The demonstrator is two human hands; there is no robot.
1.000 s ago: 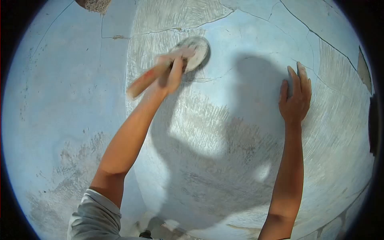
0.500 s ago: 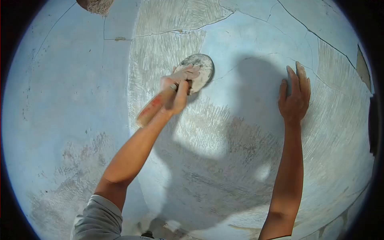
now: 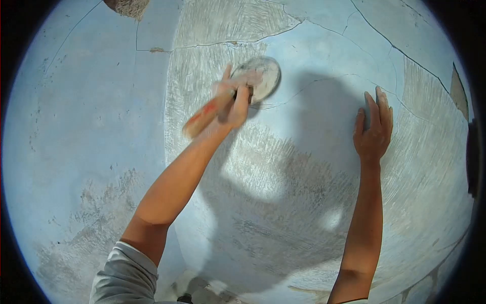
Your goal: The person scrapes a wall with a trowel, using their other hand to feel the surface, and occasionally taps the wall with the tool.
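My left hand (image 3: 235, 99) is closed around a blurred hand tool. Its tan, wood-like handle (image 3: 202, 116) bears red marks and slants down to the left over my wrist. Beyond my fingers, a round, flat grey-white disc (image 3: 268, 76) with dark smears lies close to the wall and throws a thin shadow. Whether disc and handle are one piece is hidden by my fingers. Over on the right, my right hand (image 3: 373, 129) rests against the wall, empty, with its fingers stretched upward.
The pale blue wall (image 3: 101, 101) carries hatched, scratched patches (image 3: 212, 66) and long cracks (image 3: 385, 38). At the upper left a hole (image 3: 126, 6) shows rough brown material. A broken patch (image 3: 458, 91) sits at the right edge. My shadow falls across the middle.
My left hand and the tool have shifted slightly up and to the right along the wall. My right hand stays in nearly the same place.
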